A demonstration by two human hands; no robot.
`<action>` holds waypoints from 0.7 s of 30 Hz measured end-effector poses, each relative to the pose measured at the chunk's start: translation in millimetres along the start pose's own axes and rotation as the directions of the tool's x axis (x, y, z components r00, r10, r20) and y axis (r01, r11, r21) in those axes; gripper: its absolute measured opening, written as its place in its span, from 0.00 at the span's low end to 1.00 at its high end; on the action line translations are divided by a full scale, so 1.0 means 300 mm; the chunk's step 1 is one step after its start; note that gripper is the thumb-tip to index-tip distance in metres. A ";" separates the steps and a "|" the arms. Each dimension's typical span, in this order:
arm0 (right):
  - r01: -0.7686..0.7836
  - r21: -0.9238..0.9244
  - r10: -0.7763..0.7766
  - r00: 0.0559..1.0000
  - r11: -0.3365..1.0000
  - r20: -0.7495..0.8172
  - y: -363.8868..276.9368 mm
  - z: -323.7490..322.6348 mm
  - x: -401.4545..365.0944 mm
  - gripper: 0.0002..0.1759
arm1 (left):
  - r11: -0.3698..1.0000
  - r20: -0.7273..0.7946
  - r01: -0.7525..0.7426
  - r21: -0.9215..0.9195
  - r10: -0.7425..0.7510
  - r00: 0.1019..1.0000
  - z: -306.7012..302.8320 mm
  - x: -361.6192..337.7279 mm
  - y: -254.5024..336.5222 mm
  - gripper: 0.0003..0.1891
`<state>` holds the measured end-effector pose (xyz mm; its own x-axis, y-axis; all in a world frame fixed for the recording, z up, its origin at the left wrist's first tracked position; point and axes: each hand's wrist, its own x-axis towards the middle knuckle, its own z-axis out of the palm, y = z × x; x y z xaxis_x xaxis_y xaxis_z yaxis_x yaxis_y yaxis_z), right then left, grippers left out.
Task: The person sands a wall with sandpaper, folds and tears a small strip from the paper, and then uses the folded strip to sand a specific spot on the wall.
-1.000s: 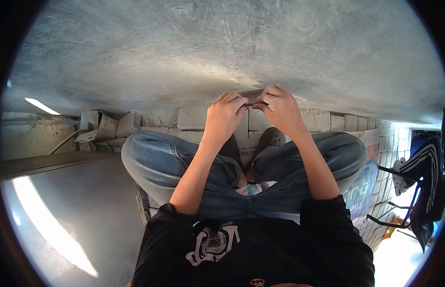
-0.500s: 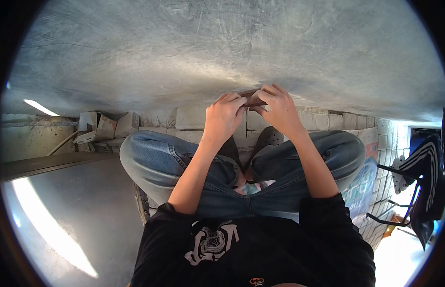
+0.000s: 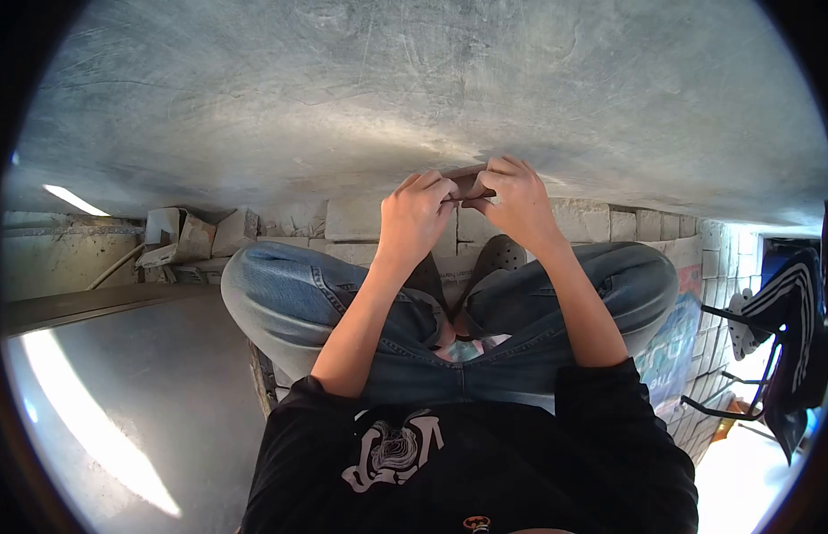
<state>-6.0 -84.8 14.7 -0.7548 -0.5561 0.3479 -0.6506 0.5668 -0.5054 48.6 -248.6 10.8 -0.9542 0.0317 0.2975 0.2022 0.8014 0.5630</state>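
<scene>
Currently both hands meet in front of the person's crossed legs, with a small brown piece (image 3: 467,182) caught between them. The left hand (image 3: 417,218) has its fingers (image 3: 429,185) curled tight, the tips pinching the left end of the piece. The right hand (image 3: 516,203) mirrors it, with its fingers bent over and closed on the right end. The knuckles of the two hands almost touch. Both thumbs are tucked under, so I cannot tell how they press. The piece is flat and dark, and only its top edge and a bit of its face show between the fingertips. What it is made of is not clear. It is held up in the air, above the far edge of a row of pale blocks (image 3: 353,219), with the grey concrete floor (image 3: 414,80) beyond it.

Just below the hands, the toe of a dark shoe (image 3: 501,255) with small holes pokes out between the knees. The legs are in blue jeans (image 3: 280,294) and the forearms are bare, coming out of a black shirt (image 3: 485,463) with a white print. More blocks lie in a loose heap (image 3: 196,236) at the left end of the row. Well apart at the right, a dark jacket (image 3: 792,320) with white stripes hangs over a thin black frame.
</scene>
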 end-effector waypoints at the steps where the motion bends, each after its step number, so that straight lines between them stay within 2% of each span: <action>1: 0.000 0.000 0.000 1.000 1.000 0.001 -0.001 0.000 0.000 0.12 | 1.000 0.000 0.001 -0.001 -0.001 1.000 0.000 0.000 -0.001 0.06; 21: -0.018 -0.101 0.026 0.997 0.995 0.074 -0.020 -0.007 -0.004 0.09 | 0.999 0.050 -0.011 -0.041 0.013 0.999 0.005 -0.006 -0.009 0.03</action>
<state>-1.4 -86.4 18.9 -0.7632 -0.5845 0.2756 -0.6417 0.6353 -0.4296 49.5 -249.9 7.6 -0.9613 0.0716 0.2661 0.2213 0.7759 0.5908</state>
